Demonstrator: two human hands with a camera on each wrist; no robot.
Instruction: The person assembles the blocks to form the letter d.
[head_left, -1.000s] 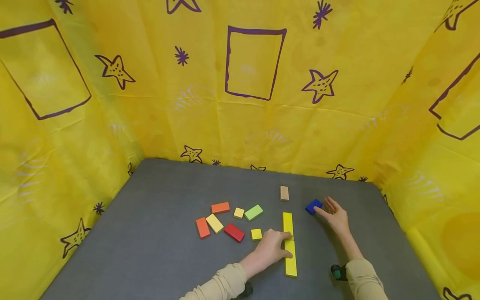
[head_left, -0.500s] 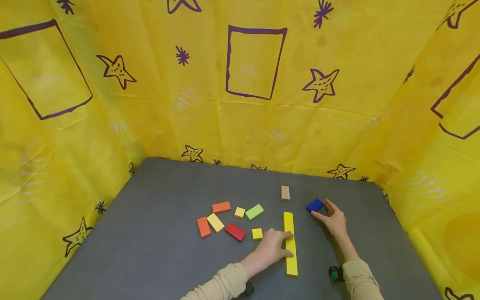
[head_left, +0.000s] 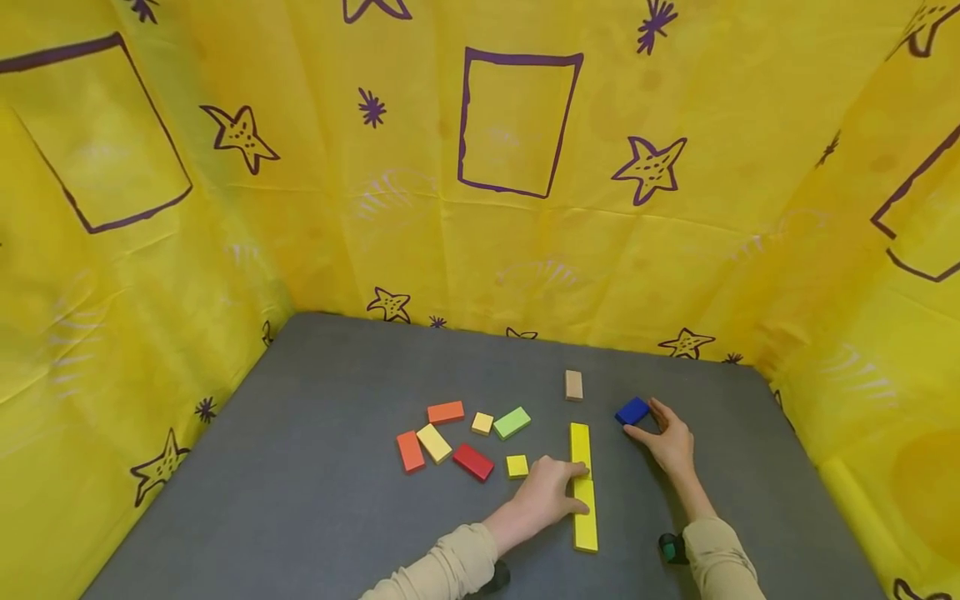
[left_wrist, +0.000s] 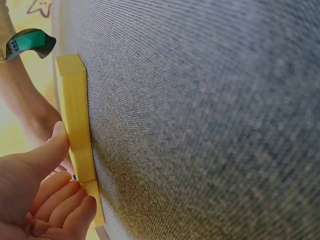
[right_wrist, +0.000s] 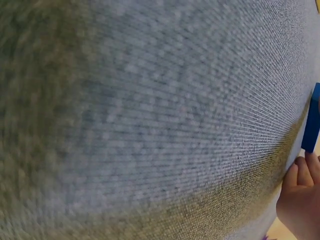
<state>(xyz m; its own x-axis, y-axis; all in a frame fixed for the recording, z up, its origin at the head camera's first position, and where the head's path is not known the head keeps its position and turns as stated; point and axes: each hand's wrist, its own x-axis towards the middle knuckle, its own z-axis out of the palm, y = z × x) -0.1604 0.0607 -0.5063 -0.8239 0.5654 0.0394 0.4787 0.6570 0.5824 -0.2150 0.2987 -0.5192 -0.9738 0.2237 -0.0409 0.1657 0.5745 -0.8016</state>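
Two long yellow blocks (head_left: 585, 521) lie end to end in a line on the dark grey table. My left hand (head_left: 545, 493) rests against them near the joint, its thumb on the nearer block and its index finger by the joint. In the left wrist view, the thumb (left_wrist: 57, 140) touches the side of a yellow block (left_wrist: 75, 110) and the other fingers bend beside it. To the right, my right hand (head_left: 672, 442) holds a blue block (head_left: 632, 411) between thumb and fingers. The right wrist view catches only part of this blue block (right_wrist: 312, 120), at the edge.
A small yellow block (head_left: 517, 467) lies just left of my left hand. Farther left are a red block (head_left: 473, 462), a light green block (head_left: 512, 423) and several orange and pale yellow ones. A plain wooden block (head_left: 573, 385) lies beyond the yellow line. Yellow patterned cloth (head_left: 517, 250) walls the table.
My right thumb has shifted to the near edge of the blue block, which has turned slightly. The left hand keeps its place on the yellow blocks. The head view has shifted slightly.
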